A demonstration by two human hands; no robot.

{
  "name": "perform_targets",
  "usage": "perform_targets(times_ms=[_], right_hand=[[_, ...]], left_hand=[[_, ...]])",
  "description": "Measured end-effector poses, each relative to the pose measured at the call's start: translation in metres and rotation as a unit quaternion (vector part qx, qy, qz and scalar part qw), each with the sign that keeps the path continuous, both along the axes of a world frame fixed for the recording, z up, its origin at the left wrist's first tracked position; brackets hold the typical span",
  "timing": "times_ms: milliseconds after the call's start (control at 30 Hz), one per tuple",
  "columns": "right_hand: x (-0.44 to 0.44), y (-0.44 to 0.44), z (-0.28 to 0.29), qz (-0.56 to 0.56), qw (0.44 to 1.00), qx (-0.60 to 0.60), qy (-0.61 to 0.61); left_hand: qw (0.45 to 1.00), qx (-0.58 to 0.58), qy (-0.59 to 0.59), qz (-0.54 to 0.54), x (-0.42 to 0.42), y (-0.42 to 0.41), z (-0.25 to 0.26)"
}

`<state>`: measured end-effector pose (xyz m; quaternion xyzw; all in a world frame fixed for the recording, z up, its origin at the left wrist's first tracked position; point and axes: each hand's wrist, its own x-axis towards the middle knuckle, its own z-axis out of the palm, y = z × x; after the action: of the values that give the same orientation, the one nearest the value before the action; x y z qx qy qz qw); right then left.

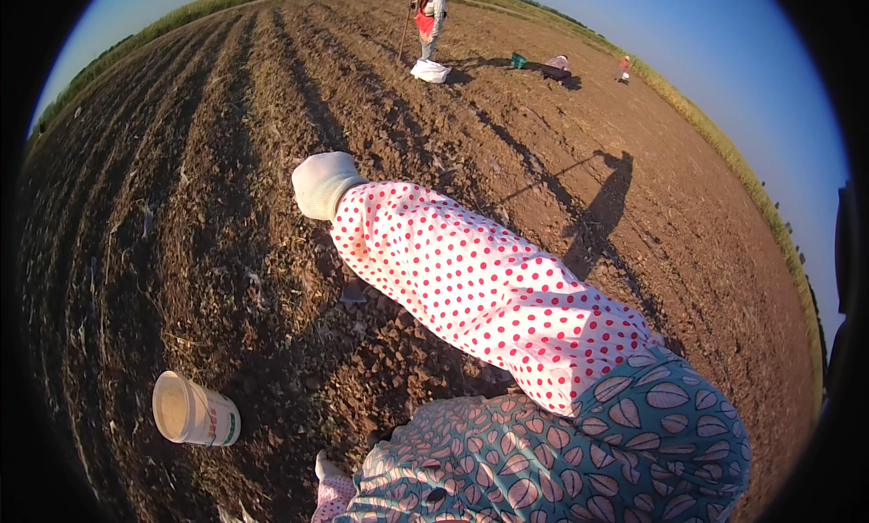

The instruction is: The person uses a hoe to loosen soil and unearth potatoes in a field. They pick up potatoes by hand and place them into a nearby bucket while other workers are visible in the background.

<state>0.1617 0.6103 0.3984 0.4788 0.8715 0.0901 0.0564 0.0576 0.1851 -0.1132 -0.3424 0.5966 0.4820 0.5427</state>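
Observation:
My right hand (326, 184), in a pale knitted glove, reaches out over the furrows at the end of a white sleeve with red dots. Its fingers are hidden behind the back of the glove, so what it holds cannot be told. A dark flat blade-like piece (353, 291) lies on the soil just below the forearm; no handle shows. My left hand (328, 466), also pale-gloved, is low by the teal leaf-print garment (516, 455), mostly hidden. Left of it a white plastic bucket (197, 411) lies tipped on the soil, its mouth facing left.
Ploughed ridges and clods (204, 204) run away ahead. A person (428, 21) stands with a long pole behind a white sack (430, 71). Farther right are a green basket (519, 61), a crouching person (558, 65) and another person (623, 68). A long shadow (604, 204) falls at right.

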Motion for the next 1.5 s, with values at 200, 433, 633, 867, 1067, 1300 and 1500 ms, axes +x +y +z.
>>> perform_targets(times_ms=[200,433,633,867,1067,1300,1500], right_hand=[[-0.038,-0.003,0.003,0.004,0.999,-0.020,-0.027],[-0.013,0.009,-0.002,-0.042,0.999,0.020,-0.012],[-0.023,0.006,0.007,-0.006,0.998,0.043,-0.046],[-0.019,0.016,0.006,0.034,0.998,0.050,-0.017],[-0.010,0.035,0.003,0.030,0.998,0.046,-0.011],[-0.002,0.038,0.007,0.022,0.997,0.080,0.007],[0.009,0.063,-0.001,-0.001,0.998,0.070,0.012]], left_hand=[[0.994,-0.028,-0.089,0.054,-0.028,-0.007,-0.036],[0.992,0.125,0.000,0.007,-0.025,-0.009,-0.025],[0.983,0.143,-0.054,0.099,-0.038,-0.010,0.033],[0.938,0.217,-0.063,0.262,-0.089,-0.014,0.002],[0.919,0.260,0.080,0.286,-0.171,0.008,0.072],[0.922,0.291,0.041,0.250,-0.168,-0.003,0.045],[0.961,0.144,0.020,0.235,-0.109,-0.033,0.025]])
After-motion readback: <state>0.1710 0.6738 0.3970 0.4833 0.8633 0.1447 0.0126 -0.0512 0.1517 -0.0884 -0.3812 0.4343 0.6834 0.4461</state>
